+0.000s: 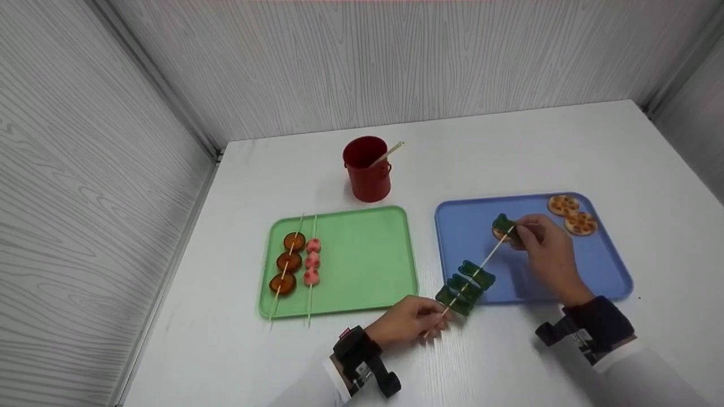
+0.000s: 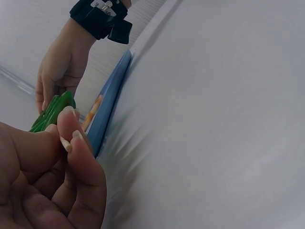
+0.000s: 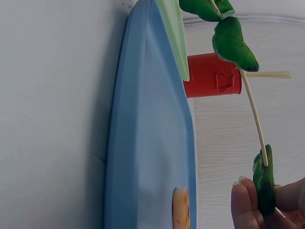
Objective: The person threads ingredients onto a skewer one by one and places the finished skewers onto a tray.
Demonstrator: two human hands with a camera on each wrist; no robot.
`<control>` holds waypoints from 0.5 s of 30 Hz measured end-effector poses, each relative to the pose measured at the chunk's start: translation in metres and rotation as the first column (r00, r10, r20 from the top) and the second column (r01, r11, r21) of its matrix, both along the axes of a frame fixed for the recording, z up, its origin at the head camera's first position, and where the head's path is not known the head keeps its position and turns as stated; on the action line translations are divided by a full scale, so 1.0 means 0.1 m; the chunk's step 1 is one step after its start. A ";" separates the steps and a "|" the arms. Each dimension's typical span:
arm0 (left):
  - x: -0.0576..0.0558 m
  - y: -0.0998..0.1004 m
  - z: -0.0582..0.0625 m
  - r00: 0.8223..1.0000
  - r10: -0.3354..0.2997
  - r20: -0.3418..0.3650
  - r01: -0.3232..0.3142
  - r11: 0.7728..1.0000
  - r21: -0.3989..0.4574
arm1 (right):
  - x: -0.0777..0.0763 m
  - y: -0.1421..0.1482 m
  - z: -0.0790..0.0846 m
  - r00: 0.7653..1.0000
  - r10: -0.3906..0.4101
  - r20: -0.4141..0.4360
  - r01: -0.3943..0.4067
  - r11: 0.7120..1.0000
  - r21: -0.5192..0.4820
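Note:
My left hand [image 1: 408, 322] pinches the lower end of a thin wooden skewer [image 1: 494, 249]; in the left wrist view its blunt tip [image 2: 66, 144] pokes out between thumb and fingers. Three wavy green pepper pieces [image 1: 465, 288] are threaded on it near that hand. Up at the far end, my right hand [image 1: 547, 254] pinches another green pepper piece [image 3: 265, 183] between thumb and fingers. The skewer's point meets this piece's face in the right wrist view; whether it has pierced it I cannot tell. Both hands are raised, the right one over the blue tray [image 1: 523, 203].
Round topped discs [image 1: 580, 223] lie on the blue tray, one partly hidden below the right hand. To the left, a green tray [image 1: 367, 254] bears a skewer of brown discs [image 1: 289, 262] and one of pink pieces [image 1: 312, 260]. Behind stands a red bucket [image 1: 370, 183] with sticks [image 1: 390, 151].

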State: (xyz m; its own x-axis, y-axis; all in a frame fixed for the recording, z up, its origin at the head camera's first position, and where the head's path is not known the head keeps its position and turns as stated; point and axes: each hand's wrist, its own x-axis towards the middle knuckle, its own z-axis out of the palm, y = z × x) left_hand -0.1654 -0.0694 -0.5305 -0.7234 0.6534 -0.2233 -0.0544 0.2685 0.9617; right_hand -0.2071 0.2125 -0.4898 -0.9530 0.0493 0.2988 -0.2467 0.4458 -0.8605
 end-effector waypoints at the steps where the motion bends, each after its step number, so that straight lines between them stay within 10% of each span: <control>1: 0.00 0.00 0.00 1.000 0.001 0.008 -0.001 1.000 0.003 | 0.01 0.00 0.00 1.000 0.003 0.003 -0.003 1.000 0.005; 15: 0.01 0.04 0.04 1.000 0.021 0.014 -0.021 0.998 0.051 | 0.09 -0.18 -0.04 0.998 0.070 0.003 -0.070 0.997 0.016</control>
State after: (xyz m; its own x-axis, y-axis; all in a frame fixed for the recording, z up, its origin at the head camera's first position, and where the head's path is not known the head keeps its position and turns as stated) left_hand -0.1645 -0.0656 -0.5268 -0.7344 0.6488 -0.1993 -0.0722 0.2173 0.9734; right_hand -0.1984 0.1942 -0.4938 -0.9547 -0.0226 0.2966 -0.2757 0.4414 -0.8539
